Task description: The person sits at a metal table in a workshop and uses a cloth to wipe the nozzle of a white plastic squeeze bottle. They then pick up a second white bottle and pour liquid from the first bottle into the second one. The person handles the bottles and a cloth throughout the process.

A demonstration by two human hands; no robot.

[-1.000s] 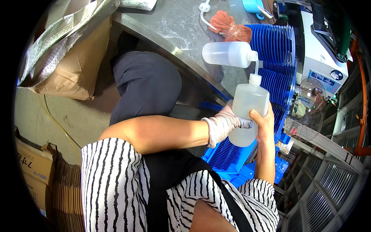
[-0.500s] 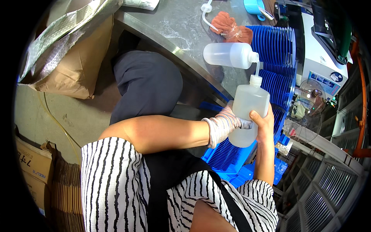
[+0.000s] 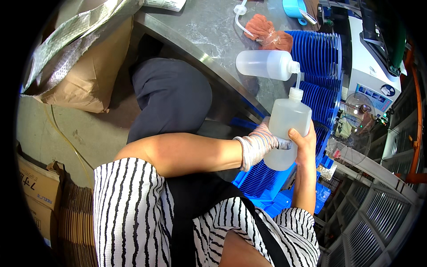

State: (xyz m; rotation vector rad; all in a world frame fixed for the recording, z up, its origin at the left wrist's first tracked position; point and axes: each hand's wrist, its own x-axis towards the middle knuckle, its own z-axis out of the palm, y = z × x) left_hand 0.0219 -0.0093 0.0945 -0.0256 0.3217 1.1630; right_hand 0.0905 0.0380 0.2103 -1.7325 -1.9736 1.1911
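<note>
A large translucent plastic bottle (image 3: 289,118) is tilted in front of me, held from both sides. My left hand (image 3: 258,142), in a striped knit glove with grey fingertips, is closed on its lower part. Bare, my right hand (image 3: 307,140) grips the other side, thumb across the front. A thin stream of clear liquid (image 3: 298,80) runs from the bottle's neck to the mouth of a smaller bottle (image 3: 260,63) on the metal table (image 3: 204,33). The smaller bottle is partly filled. Some fingers of both hands are hidden behind the large bottle.
Beyond the smaller bottle lie a bundled orange-brown cloth (image 3: 269,34), a white cap with bent tube (image 3: 240,10) and a blue mug (image 3: 293,8). Racks of blue discs (image 3: 313,51) stand close on the right, near a white machine (image 3: 373,84). A large sack (image 3: 95,73) is at left.
The whole view has shifted very slightly. Both hands keep the same hold on the large bottle, and the stream still runs into the smaller one.
</note>
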